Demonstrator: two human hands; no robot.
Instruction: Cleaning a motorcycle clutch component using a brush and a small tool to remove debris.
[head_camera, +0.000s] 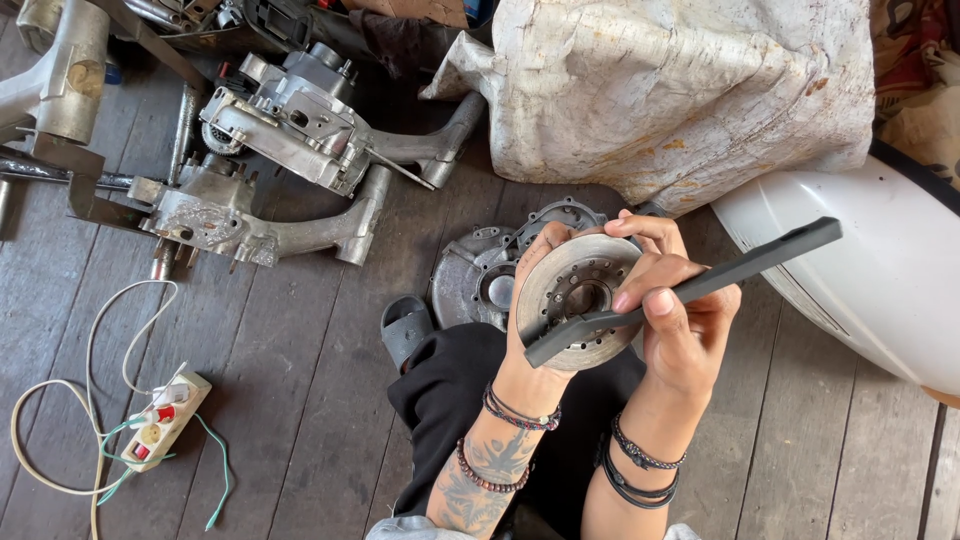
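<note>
Left hand: the left hand (532, 300) is raised above the lap, its fingers wrapped behind and over the top edge of a round metal disc (578, 300), which is gripped upright with its face turned to the camera.
Disc: a ring of small holes is seen around a central opening; it is held over the black-clad knee, just in front of a grey engine cover (480, 275) lying on the plank floor (300, 400).
Right hand: the right hand (680, 320) is closed around a long dark flat bar (690, 290), pinched between thumb and fingers near its middle.
Bar: its lower end is laid across the disc's face, apparently touching it; the other end is angled up to the right, over a white rounded body panel (870, 280).
Surroundings: a black sandal (405, 330) is seen beside the knee, engine casings (290, 130) further off, and a power strip (165, 420) with cables at the left.
</note>
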